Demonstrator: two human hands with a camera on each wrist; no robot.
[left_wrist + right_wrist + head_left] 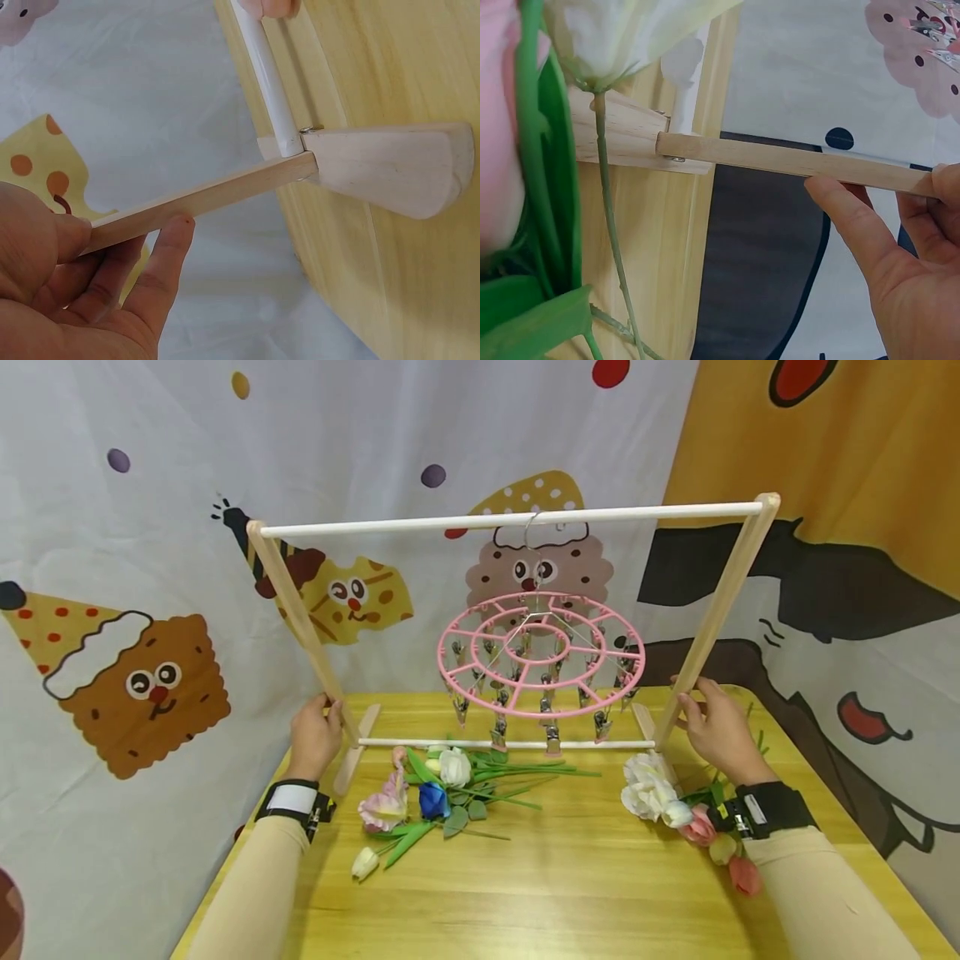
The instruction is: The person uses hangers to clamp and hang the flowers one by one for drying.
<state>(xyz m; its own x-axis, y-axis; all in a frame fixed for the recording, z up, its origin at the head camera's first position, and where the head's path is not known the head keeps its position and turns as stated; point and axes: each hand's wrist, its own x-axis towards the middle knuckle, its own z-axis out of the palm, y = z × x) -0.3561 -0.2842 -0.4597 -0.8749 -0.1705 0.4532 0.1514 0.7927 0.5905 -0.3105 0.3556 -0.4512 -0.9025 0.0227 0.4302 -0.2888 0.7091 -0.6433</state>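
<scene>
A wooden rack (708, 610) with a white top rail (390, 525) stands at the table's far side. My left hand (315, 739) pinches its left upright low down; in the left wrist view the thumb and fingers lie on either side of that upright (210, 196). The right hand (720, 731) grips the right upright, which the right wrist view shows as a wooden strip (795, 161) between thumb and fingers. From the rail hangs a round pink clip hanger (542, 652) by its metal hook, with several metal clips dangling above the lower white bar (450, 743).
Left of centre lie artificial flowers, among them a blue rose (433, 800), a white rose (454, 767) and a pink-purple bloom (384, 806). More flowers, with white petals (647, 787) and pink tulips (699, 825), lie under the right wrist. A cartoon-printed cloth (360, 435) hangs behind the table (480, 902).
</scene>
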